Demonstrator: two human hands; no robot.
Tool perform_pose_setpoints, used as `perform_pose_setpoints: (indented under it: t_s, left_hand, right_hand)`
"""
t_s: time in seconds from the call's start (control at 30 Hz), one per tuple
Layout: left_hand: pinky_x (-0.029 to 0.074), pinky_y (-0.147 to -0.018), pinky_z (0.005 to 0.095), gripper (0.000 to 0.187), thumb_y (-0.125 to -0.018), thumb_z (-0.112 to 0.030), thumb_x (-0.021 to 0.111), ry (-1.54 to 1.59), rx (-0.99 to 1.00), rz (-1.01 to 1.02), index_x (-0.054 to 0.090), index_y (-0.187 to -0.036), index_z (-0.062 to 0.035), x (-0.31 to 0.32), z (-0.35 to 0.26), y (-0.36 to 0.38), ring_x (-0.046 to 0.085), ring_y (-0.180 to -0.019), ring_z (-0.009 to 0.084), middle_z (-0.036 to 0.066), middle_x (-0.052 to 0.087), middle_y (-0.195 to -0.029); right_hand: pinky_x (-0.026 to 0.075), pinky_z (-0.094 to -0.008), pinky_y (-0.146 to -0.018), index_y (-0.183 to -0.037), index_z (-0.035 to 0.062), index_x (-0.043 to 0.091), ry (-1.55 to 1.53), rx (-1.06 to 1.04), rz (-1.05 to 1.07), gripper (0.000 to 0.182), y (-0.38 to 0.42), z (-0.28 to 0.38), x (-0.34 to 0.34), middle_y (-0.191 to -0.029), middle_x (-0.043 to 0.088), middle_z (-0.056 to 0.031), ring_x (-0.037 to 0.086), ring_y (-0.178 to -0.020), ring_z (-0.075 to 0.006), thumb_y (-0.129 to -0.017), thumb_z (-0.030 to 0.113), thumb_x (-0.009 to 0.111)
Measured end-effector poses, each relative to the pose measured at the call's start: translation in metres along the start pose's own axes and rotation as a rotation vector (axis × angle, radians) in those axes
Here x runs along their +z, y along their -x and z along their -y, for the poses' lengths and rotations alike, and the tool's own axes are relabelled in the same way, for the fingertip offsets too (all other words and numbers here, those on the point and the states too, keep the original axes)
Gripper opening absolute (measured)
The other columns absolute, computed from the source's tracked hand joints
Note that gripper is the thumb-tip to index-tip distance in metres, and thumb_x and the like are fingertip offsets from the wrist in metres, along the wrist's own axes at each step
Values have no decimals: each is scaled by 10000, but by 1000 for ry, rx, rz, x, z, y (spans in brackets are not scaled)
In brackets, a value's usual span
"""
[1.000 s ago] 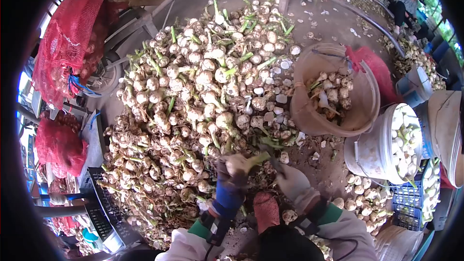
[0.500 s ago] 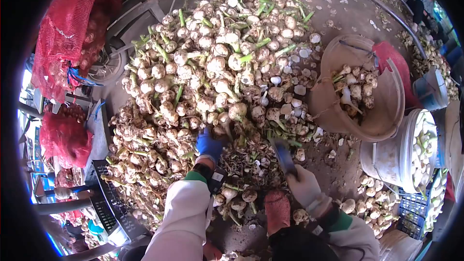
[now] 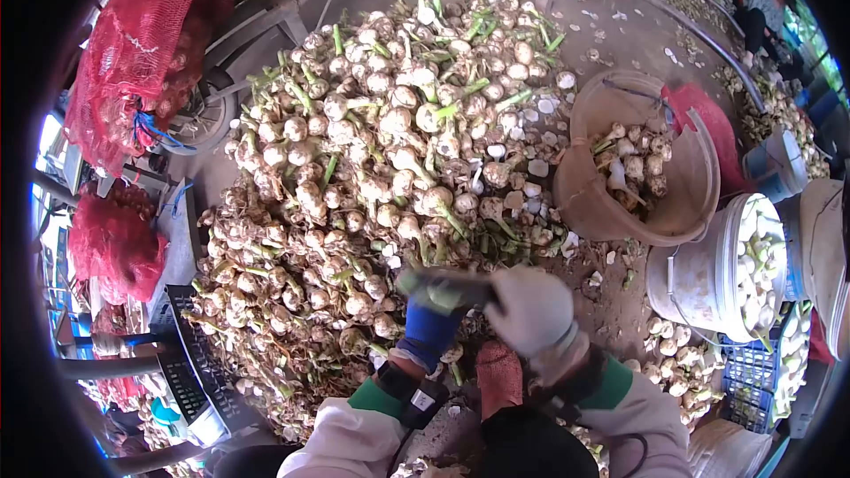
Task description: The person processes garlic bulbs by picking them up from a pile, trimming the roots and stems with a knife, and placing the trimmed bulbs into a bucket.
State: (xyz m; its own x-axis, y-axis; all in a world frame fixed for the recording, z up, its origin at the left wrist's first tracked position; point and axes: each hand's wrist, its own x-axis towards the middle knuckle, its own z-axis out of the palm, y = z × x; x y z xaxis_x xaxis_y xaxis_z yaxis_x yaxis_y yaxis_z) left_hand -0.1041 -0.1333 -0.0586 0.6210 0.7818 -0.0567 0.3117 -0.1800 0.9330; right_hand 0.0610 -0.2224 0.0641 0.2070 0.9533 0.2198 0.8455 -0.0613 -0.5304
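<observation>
My left hand [image 3: 431, 327], in a blue glove, is at the near edge of a big heap of bulbs with stalks [image 3: 381, 124]. Its fingers are partly hidden behind a blade, and something pale green, blurred, shows at them; I cannot make out what it is. My right hand [image 3: 533, 308], in a whitish glove, is closed round the handle of a broad knife [image 3: 456, 289]. The blade points left and lies across the top of my left hand. A red cloth-like piece [image 3: 498, 376] is just below, between my forearms.
A broken tan basin [image 3: 593, 204] holding bulbs stands right of the heap. Beside it are a white bucket [image 3: 699, 288] of pale bulbs and a blue crate [image 3: 748, 381]. Red mesh sacks [image 3: 133, 62] stand at the left. People [image 3: 766, 9] are at the far upper right.
My left hand has moved right and back towards me from the heap. My right hand has swung the knife left and up, bringing the blade over my left hand. The view has shifted slightly.
</observation>
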Motion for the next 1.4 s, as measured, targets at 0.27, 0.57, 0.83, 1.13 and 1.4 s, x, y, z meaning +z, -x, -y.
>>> perform_pose_setpoints:
  t_s: [0.27, 0.57, 0.83, 1.13, 1.4]
  left_hand:
    - [587, -794, 356, 237, -922, -141, 618, 1217, -383, 111, 553, -1138, -68, -14, -17, 16, 656, -903, 207, 75, 642, -977]
    - [508, -875, 318, 589, -855, -24, 685, 964, -11, -16, 368, -1328, -175, 12, -58, 14, 565, -1050, 179, 52, 543, -1204]
    - [327, -1145, 406, 323, -915, -68, 602, 1343, -105, -105, 507, -1211, -150, -12, -113, 22, 505, -1260, 238, 107, 552, -1295]
    - [443, -1017, 325, 499, -892, -125, 668, 353, -46, 397, 455, -1333, -31, 57, -78, 67, 546, -1175, 187, 114, 557, -1273]
    - [498, -702, 252, 240, -905, -70, 651, 514, -602, 169, 600, -1139, -49, -7, -89, 72, 607, -788, 100, 20, 651, -906]
  right_hand:
    - [480, -422, -549, -906, 57, 579, 55, -224, 54, 195, -5, -13, 17, -732, 543, -87, 584, -632, -302, -740, 146, 627]
    - [521, -342, -641, -1046, 17, 619, -1017, 745, 190, 220, 52, -59, 100, -829, 663, -133, 641, -687, -200, -894, 167, 565]
    - [486, -382, -690, -1029, 27, 605, -558, 261, -314, 160, 23, -1, -15, -847, 626, -173, 621, -763, -337, -894, 110, 579]
    - [511, -347, -748, -1104, 22, 603, -654, 774, -314, 200, 109, -62, -6, -909, 668, -158, 653, -823, -249, -927, 79, 529]
    - [514, -443, -795, -1212, 53, 555, 38, 263, -74, 493, 34, -97, 51, -1028, 637, -185, 628, -938, -339, -816, 304, 708]
